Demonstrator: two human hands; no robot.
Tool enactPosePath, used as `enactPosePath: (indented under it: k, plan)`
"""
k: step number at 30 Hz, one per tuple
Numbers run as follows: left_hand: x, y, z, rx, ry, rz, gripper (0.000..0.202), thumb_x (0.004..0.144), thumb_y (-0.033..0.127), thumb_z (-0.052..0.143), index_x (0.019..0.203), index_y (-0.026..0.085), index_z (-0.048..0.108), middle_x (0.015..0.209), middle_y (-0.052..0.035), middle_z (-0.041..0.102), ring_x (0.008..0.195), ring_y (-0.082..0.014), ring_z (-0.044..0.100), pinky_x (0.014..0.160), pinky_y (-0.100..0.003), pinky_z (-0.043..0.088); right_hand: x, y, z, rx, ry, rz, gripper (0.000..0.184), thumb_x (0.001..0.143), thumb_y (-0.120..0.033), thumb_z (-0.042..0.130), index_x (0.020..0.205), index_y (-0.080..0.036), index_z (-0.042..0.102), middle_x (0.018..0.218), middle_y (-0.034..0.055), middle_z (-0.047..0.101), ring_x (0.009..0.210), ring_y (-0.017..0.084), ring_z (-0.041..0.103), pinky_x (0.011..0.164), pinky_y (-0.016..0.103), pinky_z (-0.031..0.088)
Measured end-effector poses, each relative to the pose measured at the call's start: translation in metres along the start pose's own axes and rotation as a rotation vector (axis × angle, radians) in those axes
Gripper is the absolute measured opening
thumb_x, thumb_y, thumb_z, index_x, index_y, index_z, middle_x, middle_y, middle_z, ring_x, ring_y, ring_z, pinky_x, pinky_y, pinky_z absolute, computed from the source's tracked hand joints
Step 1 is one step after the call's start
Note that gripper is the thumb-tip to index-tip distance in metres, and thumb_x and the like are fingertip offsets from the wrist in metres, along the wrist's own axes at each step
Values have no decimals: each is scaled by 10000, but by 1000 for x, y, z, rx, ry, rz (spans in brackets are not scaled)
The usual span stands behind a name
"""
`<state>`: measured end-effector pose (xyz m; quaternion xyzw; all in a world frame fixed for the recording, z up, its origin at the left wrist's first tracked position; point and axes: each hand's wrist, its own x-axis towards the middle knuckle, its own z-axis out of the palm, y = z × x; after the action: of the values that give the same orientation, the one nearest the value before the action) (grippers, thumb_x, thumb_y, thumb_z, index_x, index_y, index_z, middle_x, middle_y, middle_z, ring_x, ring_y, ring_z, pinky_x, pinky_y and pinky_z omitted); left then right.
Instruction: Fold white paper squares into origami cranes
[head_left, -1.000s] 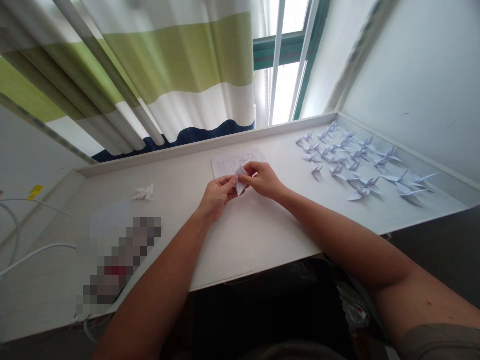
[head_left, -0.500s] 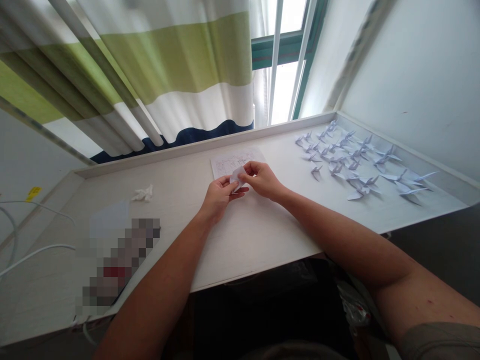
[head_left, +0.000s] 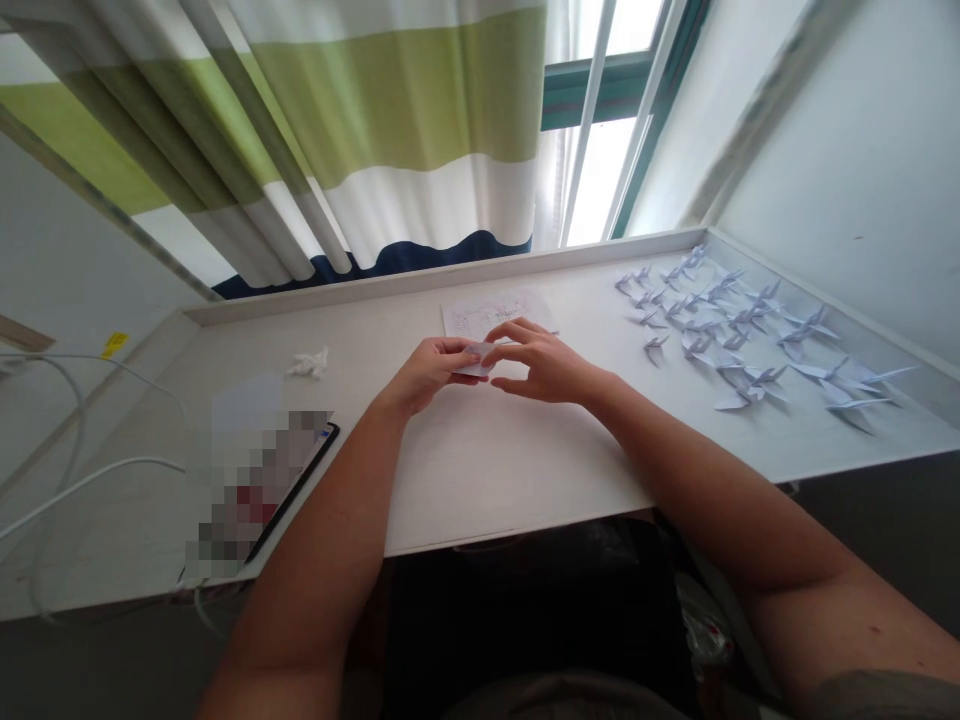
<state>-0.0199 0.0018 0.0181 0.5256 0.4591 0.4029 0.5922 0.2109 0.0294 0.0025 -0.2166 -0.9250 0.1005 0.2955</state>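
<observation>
The folded paper (head_left: 478, 350) and paper cranes (head_left: 748, 384) are white, the table (head_left: 487, 470) off-white. White, green and navy bands stripe the curtain (head_left: 420, 100); the window frame (head_left: 592, 92) is teal, the sticker (head_left: 114, 345) yellow.

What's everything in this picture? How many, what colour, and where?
table: 1, white, centre
folded paper: 1, white, in left hand
paper birds: many, too bunched to count, white, table's right
marked sheet: 1, white, table's back
crumpled tissue: 1, white, table's left
faint sheet: 1, white, table's left
blurred device: 1, dark edge, table's left
cables: several, white, far left
tag: 1, yellow, far left
curtain: 1, green, white, navy, beyond table
window: 1, green frame, beside curtain
left hand: 1, bare, centre
right hand: 1, bare, by folded paper
</observation>
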Motion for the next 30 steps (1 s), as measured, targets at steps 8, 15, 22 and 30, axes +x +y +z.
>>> enactPosePath:
  k: [8, 15, 22, 30]
  plan:
    - [0, 6, -16, -127, -110, -38, 251, 755, 224, 921, 971, 145, 820, 969, -110, 790, 865, -211, 756, 853, -354, 600, 4, -2, 5, 113, 110, -1, 170, 1010, -358, 708, 1136, -276, 787, 1091, 94, 693, 1027, 270, 644, 907, 436, 554]
    - [-2, 7, -15, -124, -127, -52, 361, 717, 230, 956, 983, 194, 715, 882, -63, 782, 786, -185, 744, 750, -303, 567, 4, -8, 4, 310, 89, 104, 159, 1009, -368, 700, 1059, -237, 776, 1001, 74, 730, 881, 217, 680, 821, 384, 572]
    - [-4, 9, -11, -104, -150, 73, 342, 799, 315, 916, 1010, 237, 659, 824, -15, 766, 727, -149, 720, 679, -247, 525, 5, -9, 4, 477, 170, 172, 221, 928, -418, 796, 1004, -213, 765, 998, 71, 759, 904, 220, 737, 874, 426, 637]
    - [-6, 12, -9, -89, -182, 182, 441, 763, 392, 953, 1086, 218, 708, 891, -27, 789, 815, -162, 738, 746, -274, 543, 6, -2, 3, 421, 309, 96, 225, 925, -446, 810, 1012, -239, 800, 1007, 62, 743, 879, 200, 727, 814, 392, 666]
